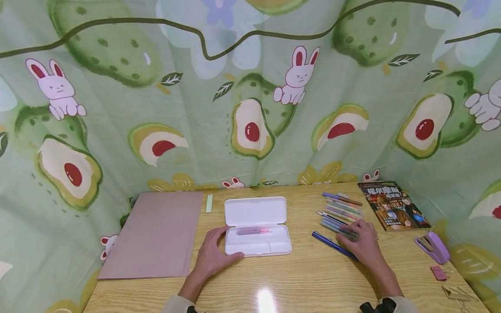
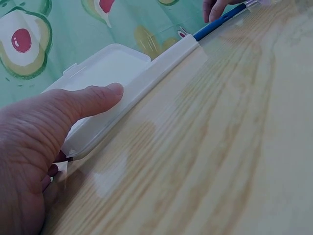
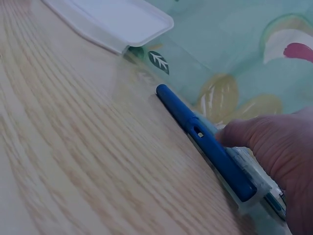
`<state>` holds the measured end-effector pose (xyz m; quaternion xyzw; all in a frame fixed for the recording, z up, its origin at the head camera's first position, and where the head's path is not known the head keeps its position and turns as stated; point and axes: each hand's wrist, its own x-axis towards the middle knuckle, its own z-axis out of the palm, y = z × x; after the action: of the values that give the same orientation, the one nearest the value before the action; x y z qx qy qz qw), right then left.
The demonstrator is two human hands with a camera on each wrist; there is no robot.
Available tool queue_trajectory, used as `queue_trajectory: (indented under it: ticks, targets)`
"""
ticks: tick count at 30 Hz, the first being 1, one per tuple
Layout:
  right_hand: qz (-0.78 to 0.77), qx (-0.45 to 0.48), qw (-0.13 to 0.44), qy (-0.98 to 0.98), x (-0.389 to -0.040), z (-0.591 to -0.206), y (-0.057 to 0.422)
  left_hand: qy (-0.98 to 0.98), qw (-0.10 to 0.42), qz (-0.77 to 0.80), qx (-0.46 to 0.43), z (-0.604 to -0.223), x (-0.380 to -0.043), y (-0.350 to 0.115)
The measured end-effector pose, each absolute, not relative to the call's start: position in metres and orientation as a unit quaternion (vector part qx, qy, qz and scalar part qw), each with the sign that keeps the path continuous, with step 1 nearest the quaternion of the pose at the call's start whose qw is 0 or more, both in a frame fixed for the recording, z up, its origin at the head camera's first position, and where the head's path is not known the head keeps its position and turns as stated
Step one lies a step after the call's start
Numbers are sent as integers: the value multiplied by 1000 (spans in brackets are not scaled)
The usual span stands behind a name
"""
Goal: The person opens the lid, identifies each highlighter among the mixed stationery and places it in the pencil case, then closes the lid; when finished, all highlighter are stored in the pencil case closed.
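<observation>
An open white pencil case (image 1: 258, 248) lies on the table, its lid tipped back. Inside is a pinkish pen (image 1: 253, 231). My left hand (image 1: 214, 256) grips the case's left end, thumb along the front edge and fingers at the left side. My right hand (image 1: 362, 243) is over the near end of a row of pens, with thumb and fingers pinching at a grey-blue pen (image 1: 332, 224); the fingertips are partly hidden. Nearest me, a blue pen (image 3: 215, 154) lies slantwise just left of that hand.
A mauve folder (image 1: 152, 234) covers the left side, with a pale green strip (image 1: 209, 203) by it. At right are a comic-style book (image 1: 393, 206), a purple stapler (image 1: 436, 248), a pink binder clip (image 1: 438, 273) and a gold clip (image 1: 454, 292). A patterned curtain (image 1: 195, 108) hangs behind.
</observation>
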<state>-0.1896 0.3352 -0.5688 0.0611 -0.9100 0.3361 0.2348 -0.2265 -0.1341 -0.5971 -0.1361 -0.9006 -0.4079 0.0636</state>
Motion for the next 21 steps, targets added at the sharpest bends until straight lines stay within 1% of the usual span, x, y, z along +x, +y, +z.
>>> queue_trajectory:
  ticks: [7,21]
  targets:
    - [315,39,215,-924,-190,-572,336,-898,68,-411,-139,-596,-226,-134]
    - [308,65,231,-920,-189,-578,335,-895,76,-415,-145,-598,-227,-135]
